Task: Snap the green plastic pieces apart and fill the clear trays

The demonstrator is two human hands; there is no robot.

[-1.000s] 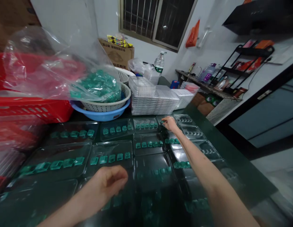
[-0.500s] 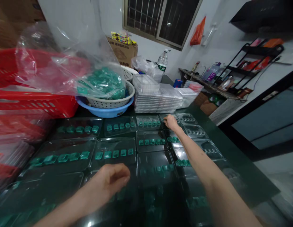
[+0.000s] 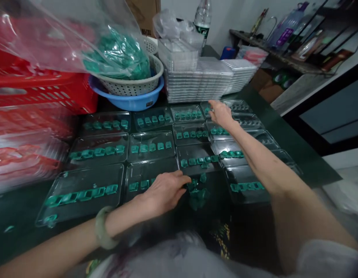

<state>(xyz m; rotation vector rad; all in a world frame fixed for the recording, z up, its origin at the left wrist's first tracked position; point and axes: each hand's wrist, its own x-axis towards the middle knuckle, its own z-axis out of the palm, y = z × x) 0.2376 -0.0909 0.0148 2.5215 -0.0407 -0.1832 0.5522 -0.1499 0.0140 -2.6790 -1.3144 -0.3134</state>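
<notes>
Rows of clear plastic trays (image 3: pixel 151 137) lie on the dark green table, many with a line of small translucent green plastic pieces (image 3: pixel 152 147) in them. My left hand (image 3: pixel 164 193), palm down with a pale bangle at its wrist, hovers by a loose pile of green pieces (image 3: pixel 198 195) at the near middle; its thumb and forefinger are apart and nothing shows between them. Stretched to the back row, my right hand (image 3: pixel 221 114) is bent over a tray beside a green piece (image 3: pixel 207 110). Its fingers are curled together, and what they hold is hidden.
At the back left, a plastic bag of green pieces (image 3: pixel 121 58) rests in a white colander (image 3: pixel 138 82) inside a blue basin (image 3: pixel 132 101). Stacked clear trays (image 3: pixel 193 85) stand behind the rows. A red basket (image 3: pixel 75 90) and wrapped red-filled packs (image 3: pixel 25 143) line the left side.
My view has tipped down toward the table. My left hand has moved right to the loose green pieces. My right hand stays over the same back-row tray, where green now shows beside it.
</notes>
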